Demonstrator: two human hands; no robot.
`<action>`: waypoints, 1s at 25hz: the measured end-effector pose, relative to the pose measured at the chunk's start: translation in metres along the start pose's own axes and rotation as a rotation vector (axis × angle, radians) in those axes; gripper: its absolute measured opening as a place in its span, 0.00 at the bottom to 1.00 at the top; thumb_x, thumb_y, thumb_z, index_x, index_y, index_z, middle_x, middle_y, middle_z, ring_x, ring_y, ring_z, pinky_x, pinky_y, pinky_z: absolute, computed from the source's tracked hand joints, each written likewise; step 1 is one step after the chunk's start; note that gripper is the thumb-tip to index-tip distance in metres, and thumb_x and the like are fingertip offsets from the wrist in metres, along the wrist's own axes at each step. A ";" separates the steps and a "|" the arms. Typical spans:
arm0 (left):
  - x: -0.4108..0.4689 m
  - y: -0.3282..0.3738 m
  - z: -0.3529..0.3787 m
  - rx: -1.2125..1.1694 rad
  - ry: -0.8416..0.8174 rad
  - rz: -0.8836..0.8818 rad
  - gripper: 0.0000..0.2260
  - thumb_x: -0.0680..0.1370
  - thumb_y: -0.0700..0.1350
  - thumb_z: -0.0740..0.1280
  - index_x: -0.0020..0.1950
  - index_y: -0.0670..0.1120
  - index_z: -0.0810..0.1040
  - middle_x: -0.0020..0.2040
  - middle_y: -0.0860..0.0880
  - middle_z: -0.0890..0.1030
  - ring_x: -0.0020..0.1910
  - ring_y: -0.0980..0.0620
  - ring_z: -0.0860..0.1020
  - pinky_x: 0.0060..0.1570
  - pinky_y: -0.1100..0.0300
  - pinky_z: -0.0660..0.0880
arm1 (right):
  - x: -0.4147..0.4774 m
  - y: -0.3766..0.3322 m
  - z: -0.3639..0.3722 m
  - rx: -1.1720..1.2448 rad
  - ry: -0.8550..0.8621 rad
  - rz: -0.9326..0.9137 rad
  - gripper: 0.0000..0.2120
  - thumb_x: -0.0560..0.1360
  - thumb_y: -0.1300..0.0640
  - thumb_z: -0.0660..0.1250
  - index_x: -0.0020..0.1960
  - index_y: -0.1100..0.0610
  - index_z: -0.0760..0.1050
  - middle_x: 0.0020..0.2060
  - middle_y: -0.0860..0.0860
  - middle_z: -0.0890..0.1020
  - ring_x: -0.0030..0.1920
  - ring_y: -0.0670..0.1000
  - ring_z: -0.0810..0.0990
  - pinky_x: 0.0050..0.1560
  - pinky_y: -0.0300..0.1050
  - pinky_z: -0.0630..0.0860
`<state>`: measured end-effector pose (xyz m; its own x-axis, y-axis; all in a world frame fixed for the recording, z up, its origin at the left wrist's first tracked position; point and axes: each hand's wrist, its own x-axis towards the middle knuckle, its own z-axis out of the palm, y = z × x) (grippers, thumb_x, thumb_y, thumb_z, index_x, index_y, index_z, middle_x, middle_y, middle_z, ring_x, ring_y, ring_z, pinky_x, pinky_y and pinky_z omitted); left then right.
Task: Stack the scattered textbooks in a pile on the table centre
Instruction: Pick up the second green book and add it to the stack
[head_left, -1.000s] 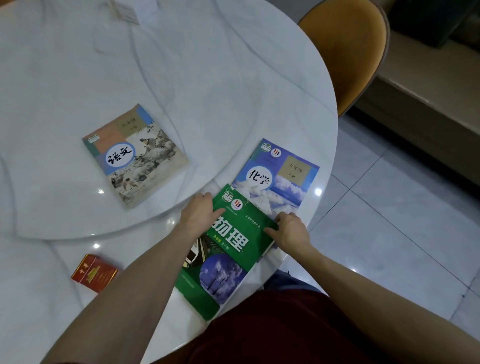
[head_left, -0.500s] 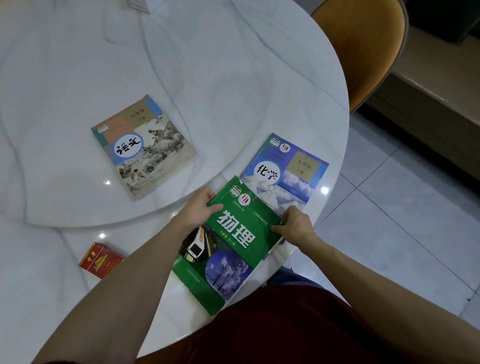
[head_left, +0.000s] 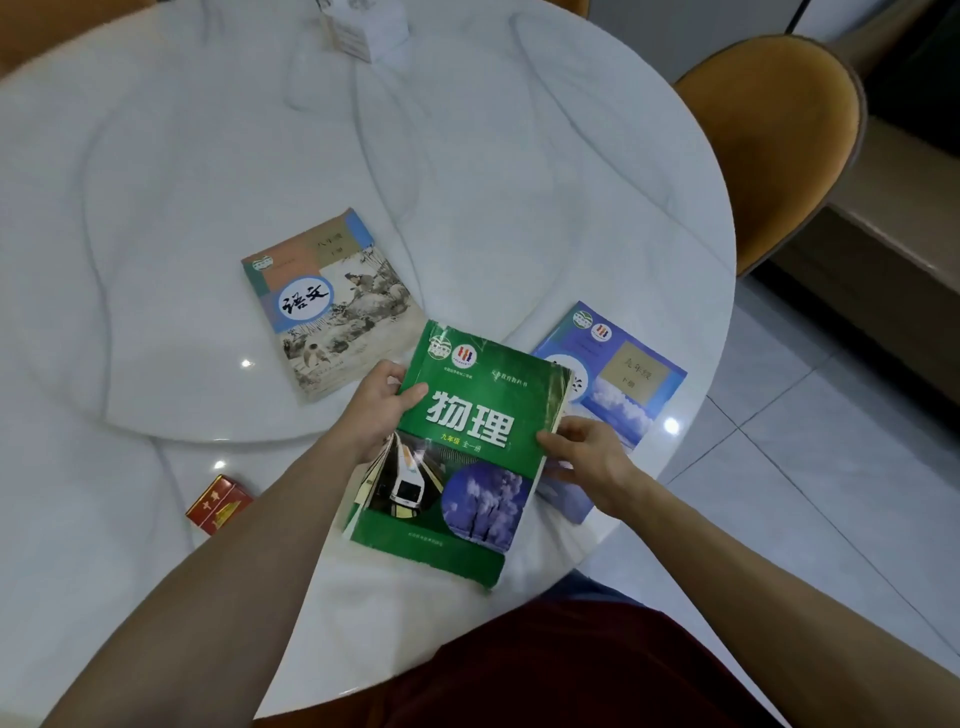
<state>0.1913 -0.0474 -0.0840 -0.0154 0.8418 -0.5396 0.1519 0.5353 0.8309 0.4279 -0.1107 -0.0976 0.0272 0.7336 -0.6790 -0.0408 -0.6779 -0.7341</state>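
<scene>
A green textbook (head_left: 457, 457) is held above the near edge of the white marble table (head_left: 156, 182), tilted, its pages sagging at the lower left. My left hand (head_left: 376, 410) grips its left edge and my right hand (head_left: 587, 449) grips its right edge. Beneath and to the right lies a blue textbook (head_left: 623, 384), partly covered by the green one and my right hand. A beige textbook (head_left: 332, 306) with an ink painting lies flat on the raised round turntable, just left of the green book's top corner.
A small red box (head_left: 218, 504) lies near the front left. A white carton (head_left: 363, 26) stands at the far edge. An orange chair (head_left: 774, 150) sits at the right, beside a tiled floor (head_left: 831, 467) and a low bench.
Both hands have lifted the green textbook off the table and carried it up and slightly left; it now hides more of the blue one. The view has shifted.
</scene>
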 end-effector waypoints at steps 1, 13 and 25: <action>0.000 0.004 -0.003 -0.028 0.041 -0.003 0.09 0.79 0.36 0.63 0.43 0.46 0.67 0.44 0.42 0.80 0.37 0.48 0.80 0.27 0.60 0.81 | 0.001 -0.005 0.004 -0.010 -0.016 -0.013 0.05 0.78 0.65 0.62 0.50 0.67 0.75 0.44 0.58 0.81 0.36 0.51 0.80 0.30 0.39 0.80; -0.004 0.048 -0.042 -0.272 0.338 -0.071 0.04 0.77 0.37 0.67 0.44 0.43 0.74 0.52 0.39 0.82 0.49 0.40 0.82 0.56 0.41 0.78 | 0.047 -0.108 0.051 -0.225 -0.053 -0.237 0.06 0.79 0.65 0.61 0.47 0.65 0.76 0.42 0.59 0.80 0.39 0.55 0.79 0.39 0.46 0.79; 0.025 0.073 -0.115 -0.454 0.573 -0.112 0.13 0.77 0.37 0.67 0.60 0.36 0.73 0.49 0.40 0.80 0.45 0.42 0.80 0.49 0.50 0.79 | 0.121 -0.193 0.152 -0.472 -0.211 -0.318 0.11 0.79 0.66 0.60 0.56 0.69 0.77 0.48 0.60 0.81 0.47 0.58 0.80 0.48 0.50 0.78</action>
<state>0.0884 0.0209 -0.0209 -0.5394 0.6178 -0.5722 -0.3030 0.4916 0.8164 0.2870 0.1161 -0.0369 -0.2357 0.8646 -0.4438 0.3851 -0.3362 -0.8595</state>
